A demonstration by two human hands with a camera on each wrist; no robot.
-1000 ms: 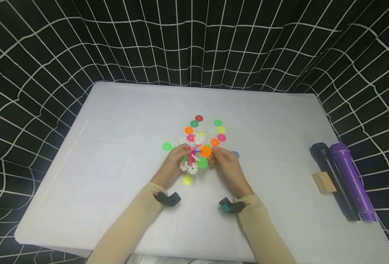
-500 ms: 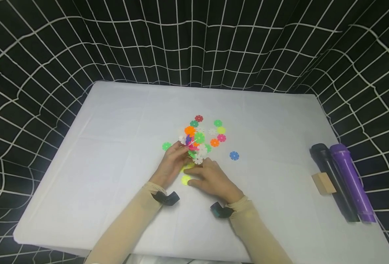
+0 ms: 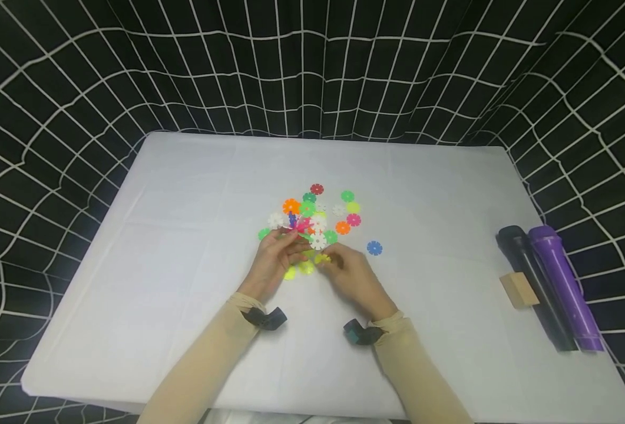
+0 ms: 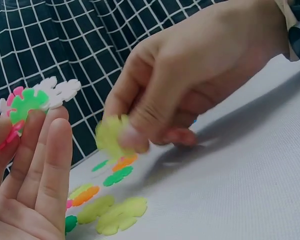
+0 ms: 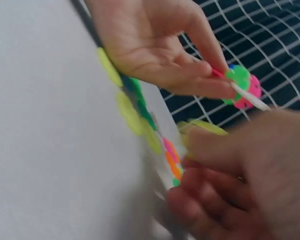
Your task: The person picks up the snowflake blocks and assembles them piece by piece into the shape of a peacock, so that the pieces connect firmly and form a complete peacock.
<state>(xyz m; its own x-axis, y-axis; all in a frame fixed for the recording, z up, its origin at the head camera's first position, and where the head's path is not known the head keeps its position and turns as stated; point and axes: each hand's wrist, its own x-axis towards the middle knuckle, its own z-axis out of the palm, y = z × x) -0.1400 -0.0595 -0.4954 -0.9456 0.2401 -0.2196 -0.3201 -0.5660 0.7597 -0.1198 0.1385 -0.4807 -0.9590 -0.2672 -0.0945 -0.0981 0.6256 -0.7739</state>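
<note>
My left hand (image 3: pixel 270 265) pinches a cluster of interlocked snowflake discs, with pink (image 3: pixel 303 225), green (image 4: pixel 29 106), white, orange and purple pieces joined at angles. Its fingers hide the cluster's lower part. Between thumb and fingers of my right hand (image 3: pixel 351 274) is a single yellow snowflake disc (image 4: pixel 110 140), blurred by motion. This disc is raised above the table, just right of the left fingertips and apart from the cluster in the left wrist view. Below the two hands, more yellow discs (image 4: pixel 122 216) lie flat on the cloth.
Loose discs spread beyond the hands, among them a red one (image 3: pixel 317 189), a pink one (image 3: pixel 353 219) and a blue one (image 3: pixel 374 248) off to the right. A wooden block (image 3: pixel 519 290), a black tube (image 3: pixel 537 288) and a purple tube (image 3: pixel 565 288) lie at the table's right side.
The right hand left the cluster, reached down to the yellow discs near the front and came up holding one. The left hand has turned the cluster and shifted it slightly left and away.
</note>
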